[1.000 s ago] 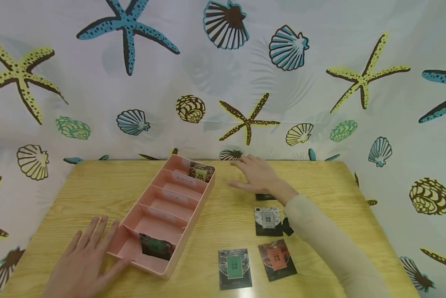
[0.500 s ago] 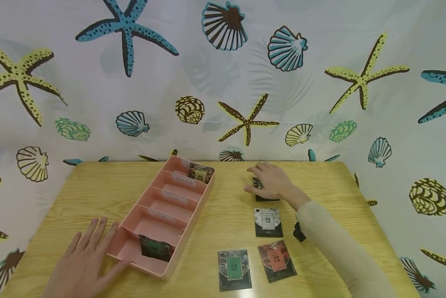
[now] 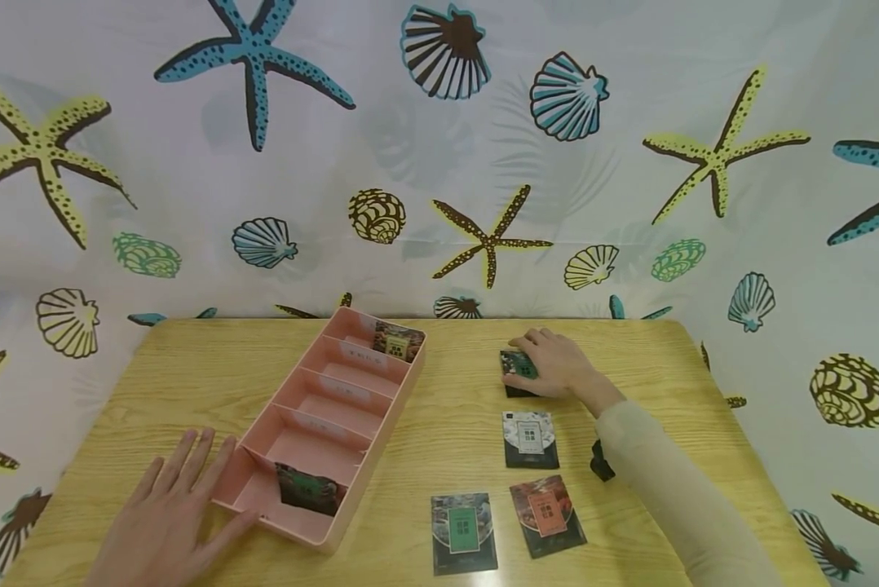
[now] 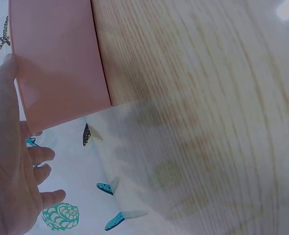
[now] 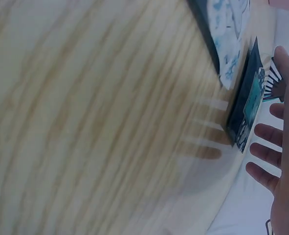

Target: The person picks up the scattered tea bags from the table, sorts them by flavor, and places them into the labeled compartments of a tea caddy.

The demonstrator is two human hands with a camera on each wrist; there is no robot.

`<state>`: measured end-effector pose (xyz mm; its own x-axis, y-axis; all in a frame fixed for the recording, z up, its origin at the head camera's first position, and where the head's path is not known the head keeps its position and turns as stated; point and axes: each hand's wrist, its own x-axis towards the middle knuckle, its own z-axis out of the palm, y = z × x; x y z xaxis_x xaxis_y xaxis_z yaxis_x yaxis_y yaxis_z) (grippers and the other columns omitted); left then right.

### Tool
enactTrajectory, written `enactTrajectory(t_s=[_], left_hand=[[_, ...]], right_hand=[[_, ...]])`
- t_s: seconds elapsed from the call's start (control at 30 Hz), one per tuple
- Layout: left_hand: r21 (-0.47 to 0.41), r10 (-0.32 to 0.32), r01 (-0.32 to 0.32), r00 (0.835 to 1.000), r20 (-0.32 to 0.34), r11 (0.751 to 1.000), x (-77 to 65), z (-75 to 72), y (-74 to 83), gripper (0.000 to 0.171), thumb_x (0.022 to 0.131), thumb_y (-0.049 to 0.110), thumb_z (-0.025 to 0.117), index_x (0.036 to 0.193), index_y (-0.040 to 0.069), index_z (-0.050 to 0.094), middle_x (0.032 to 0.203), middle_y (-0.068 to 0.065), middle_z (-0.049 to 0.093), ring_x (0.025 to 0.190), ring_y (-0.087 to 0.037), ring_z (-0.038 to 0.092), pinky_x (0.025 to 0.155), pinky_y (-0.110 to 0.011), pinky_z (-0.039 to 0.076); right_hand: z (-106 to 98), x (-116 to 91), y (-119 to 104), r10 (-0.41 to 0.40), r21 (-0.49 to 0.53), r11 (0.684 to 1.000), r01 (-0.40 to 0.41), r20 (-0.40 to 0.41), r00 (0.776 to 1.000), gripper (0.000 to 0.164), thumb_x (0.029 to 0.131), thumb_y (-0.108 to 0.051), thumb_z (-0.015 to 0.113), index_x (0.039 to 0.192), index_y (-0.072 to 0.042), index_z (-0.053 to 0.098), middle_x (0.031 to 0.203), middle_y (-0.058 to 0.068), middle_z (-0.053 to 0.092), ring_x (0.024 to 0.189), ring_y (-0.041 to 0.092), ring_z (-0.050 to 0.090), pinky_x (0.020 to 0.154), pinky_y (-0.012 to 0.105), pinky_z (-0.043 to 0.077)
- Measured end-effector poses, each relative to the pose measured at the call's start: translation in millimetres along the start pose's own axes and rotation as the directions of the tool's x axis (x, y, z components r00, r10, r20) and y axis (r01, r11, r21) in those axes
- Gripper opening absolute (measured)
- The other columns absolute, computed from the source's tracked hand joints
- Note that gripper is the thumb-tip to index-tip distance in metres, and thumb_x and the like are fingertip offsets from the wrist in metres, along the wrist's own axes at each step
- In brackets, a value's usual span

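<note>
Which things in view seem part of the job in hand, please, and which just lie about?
Likely in the job:
pink divided box
inside it: yellow-labelled packet, dark packet
outside it: near green-labelled packet, far green-labelled packet, white-labelled packet, red-labelled packet

Probably incidental:
black object by the sleeve, unidentified

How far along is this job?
Done, it seems: the pink box holds a far-end packet and a near-end packet. Under way: the right hand is over a green-labelled packet, not yet lifted. Apparently left: white-labelled packet, red-labelled packet and nearer green packet on the table.
</note>
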<state>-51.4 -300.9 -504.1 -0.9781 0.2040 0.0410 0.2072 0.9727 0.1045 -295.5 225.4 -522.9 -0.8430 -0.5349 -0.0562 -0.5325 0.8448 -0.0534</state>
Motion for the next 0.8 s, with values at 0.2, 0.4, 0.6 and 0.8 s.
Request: enactTrajectory(t_s=[0.2,0.4,0.6,0.8], left_hand=[[0.028,0.018,-0.017,0.999,-0.044,0.999,-0.2,1.3,-0.3,0.101,0.095,0.071,0.061,0.168,0.010,0.027,0.168,-0.028,0.036,0.163,-0.044,0.021,0.119,-0.022,-0.034],[0.023,0.013,-0.012,0.999,-0.037,1.000,-0.2,0.0,0.4,0.101,0.096,0.071,0.060,0.168,0.010,0.028,0.169,-0.028,0.034,0.164,-0.044,0.021,0.121,-0.024,-0.034],[0.008,0.006,-0.006,1.000,-0.029,1.000,-0.2,-1.6,1.6,0.099,0.096,0.071,0.060,0.167,0.009,0.031,0.169,-0.028,0.034,0.163,-0.044,0.022,0.129,-0.037,-0.028],[-0.004,0.000,0.000,1.000,-0.013,1.000,0.0,-2.3,1.5,0.100,0.096,0.072,0.059,0.167,0.009,0.030,0.168,-0.029,0.035,0.162,-0.045,0.023,0.136,-0.058,-0.009]], right_hand=[[4.8,-1.6,3.9,-0.004,-0.011,1.000,0.004,0.009,1.000,0.078,0.098,-0.072,0.055,0.154,-0.018,0.052,0.146,0.014,0.059,0.133,0.036,0.059,0.111,0.057,0.053],[7.3,-3.2,6.1,-0.011,-0.024,1.000,0.012,0.009,1.000,0.075,0.099,-0.070,0.056,0.153,-0.019,0.052,0.143,0.014,0.060,0.129,0.035,0.061,0.107,0.057,0.054],[8.5,-4.8,7.0,-0.022,-0.031,0.999,0.021,-0.015,1.000,0.074,0.098,-0.070,0.058,0.151,-0.019,0.055,0.137,0.013,0.062,0.122,0.033,0.063,0.103,0.055,0.056],[8.4,-5.3,6.6,-0.020,-0.056,0.998,0.019,-0.015,1.000,0.075,0.097,-0.071,0.057,0.151,-0.018,0.056,0.134,0.014,0.061,0.118,0.032,0.062,0.099,0.053,0.057]])
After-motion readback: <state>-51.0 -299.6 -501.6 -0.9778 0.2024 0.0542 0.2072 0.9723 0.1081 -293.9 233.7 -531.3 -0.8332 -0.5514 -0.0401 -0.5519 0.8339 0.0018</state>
